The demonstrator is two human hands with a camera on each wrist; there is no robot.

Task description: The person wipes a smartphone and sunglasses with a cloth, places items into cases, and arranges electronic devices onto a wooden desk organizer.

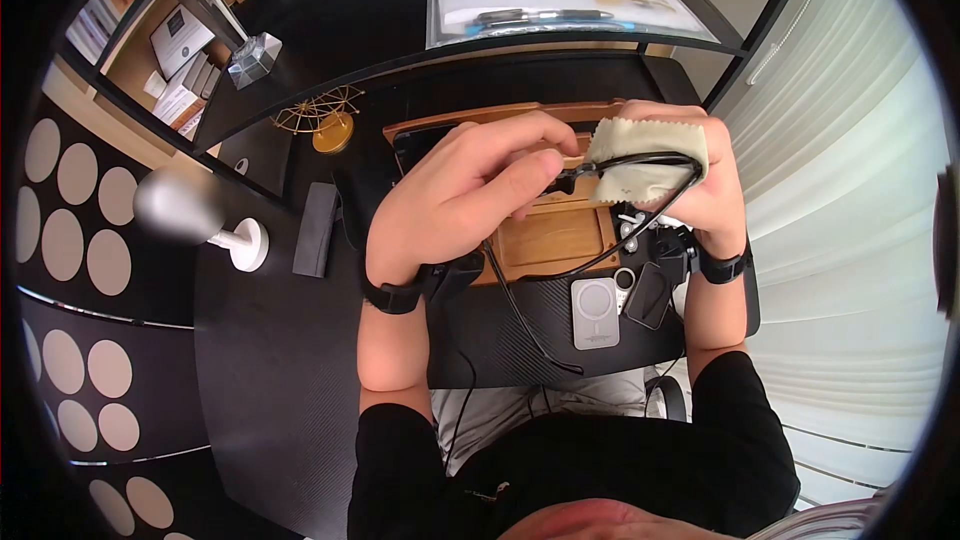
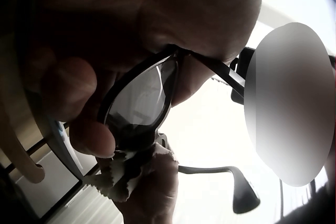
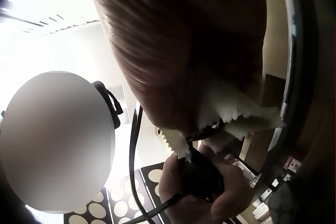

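Note:
Both hands hold a pair of black-framed glasses (image 2: pixel 103 109) over the desk, temples unfolded toward the body. My left hand (image 1: pixel 465 185) grips the rim at one lens, its fingertips at the frame edge in the left wrist view. A pale, zigzag-edged cleaning cloth (image 1: pixel 640 135) is wrapped over the other lens. Through this cloth my right hand (image 1: pixel 718 185) pinches that side of the glasses. The covered lens is mostly hidden by the cloth and fingers.
Below the hands lies a wooden tray (image 1: pixel 550 240). A grey magnetic power bank (image 1: pixel 596 315) and a small black case (image 1: pixel 648 296) sit near the desk's front edge. A dark grey box (image 1: pixel 317 230) and a gold wire ornament (image 1: pixel 333 132) stand left, beneath a black shelf (image 1: pixel 380 25).

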